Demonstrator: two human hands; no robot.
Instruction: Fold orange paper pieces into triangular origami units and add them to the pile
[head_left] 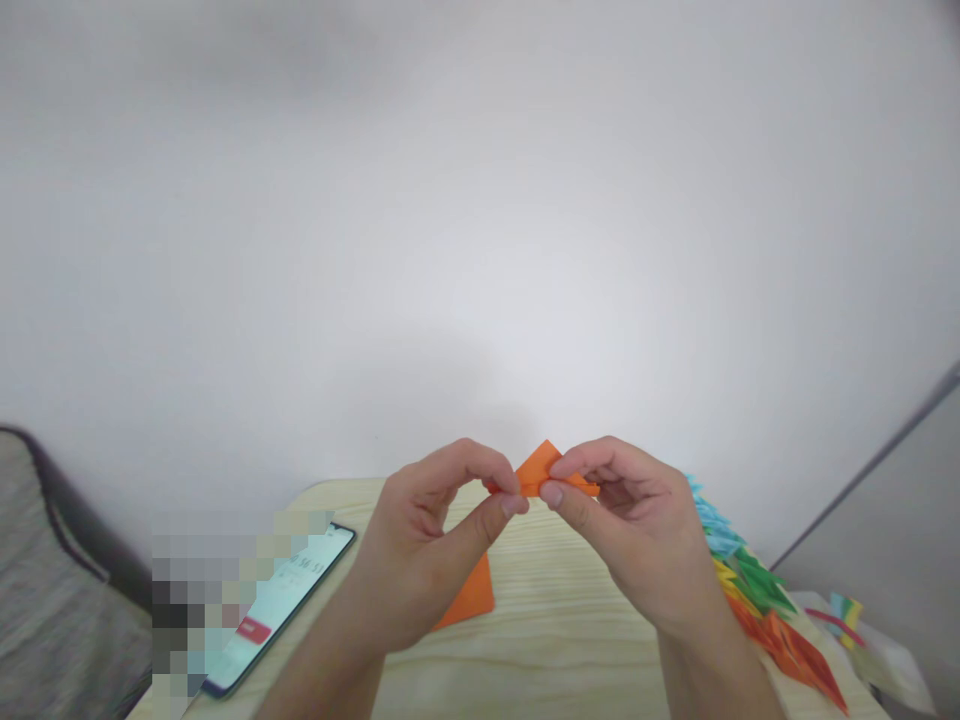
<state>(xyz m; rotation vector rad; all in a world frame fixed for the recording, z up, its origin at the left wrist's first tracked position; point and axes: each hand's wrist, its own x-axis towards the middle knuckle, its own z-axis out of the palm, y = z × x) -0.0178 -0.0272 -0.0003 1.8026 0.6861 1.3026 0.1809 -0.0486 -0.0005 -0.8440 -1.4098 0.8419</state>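
Both hands are raised over a light wooden table (pixel 555 630) and pinch one small folded orange paper piece (pixel 541 468) between them. My left hand (pixel 427 545) grips its left end between thumb and forefinger. My right hand (pixel 626 520) pinches its right side the same way. The folded tip of the paper points up above the fingers. A flat orange paper sheet (pixel 471 595) lies on the table below my left hand, partly hidden by it.
A phone (pixel 289 590) with a lit screen lies at the table's left. A row of folded paper pieces (pixel 757 590), blue, green, yellow and orange, runs along the right edge. A white wall stands behind; a grey chair back (pixel 45 580) is at far left.
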